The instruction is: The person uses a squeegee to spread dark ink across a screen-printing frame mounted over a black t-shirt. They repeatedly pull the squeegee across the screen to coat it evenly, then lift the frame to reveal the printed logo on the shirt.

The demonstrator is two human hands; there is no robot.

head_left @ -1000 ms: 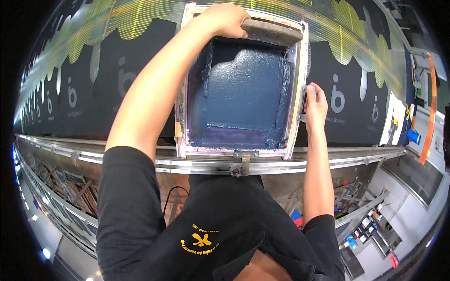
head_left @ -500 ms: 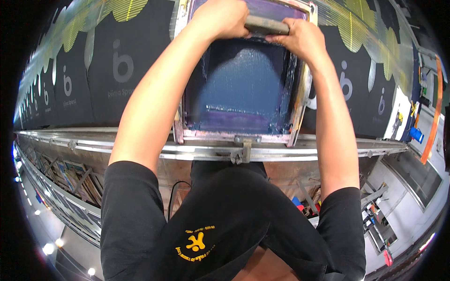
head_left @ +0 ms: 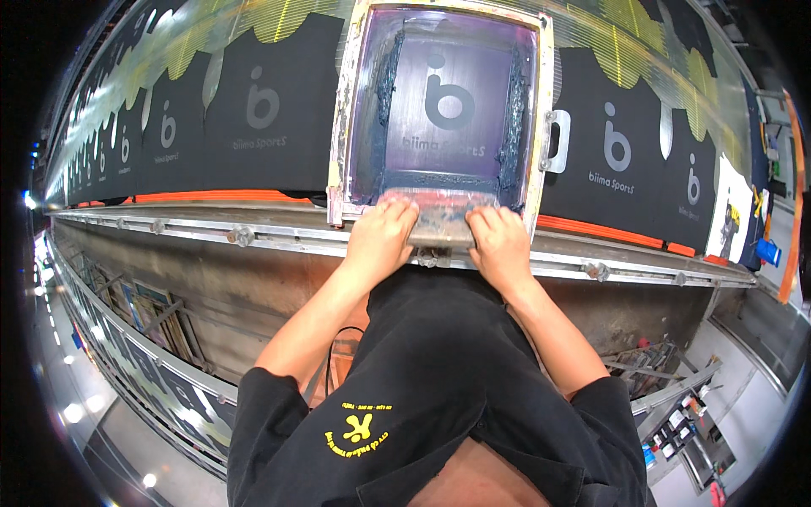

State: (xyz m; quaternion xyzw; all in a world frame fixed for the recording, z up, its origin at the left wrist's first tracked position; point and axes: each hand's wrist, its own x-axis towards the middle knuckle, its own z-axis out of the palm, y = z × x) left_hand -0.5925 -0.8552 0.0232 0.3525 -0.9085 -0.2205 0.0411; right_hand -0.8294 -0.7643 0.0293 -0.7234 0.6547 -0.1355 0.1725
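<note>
A squeegee (head_left: 445, 220) lies across the near end of a screen printing frame (head_left: 340, 127). My left hand (head_left: 382, 232) is closed around its left end, and my right hand (head_left: 500, 241) grips the right end. Inside the frame, the purple mesh (head_left: 452, 156) shows a grey round emblem with lettering beneath it. Dark blue ink (head_left: 511, 127) is heaped along both sides of the mesh, with a thin band just beyond the squeegee. The squeegee's blade edge is hidden from me.
Black fabric pieces (head_left: 253, 118) with grey emblems lie in a row on the long table, left and right of the frame. A metal rail (head_left: 287, 238) runs along the near edge. A white handle (head_left: 557, 142) sticks out at the frame's right side.
Both hands have drawn the squeegee from the frame's far end to its near end. The dark ink over the middle has thinned, and the emblem shows through the mesh.
</note>
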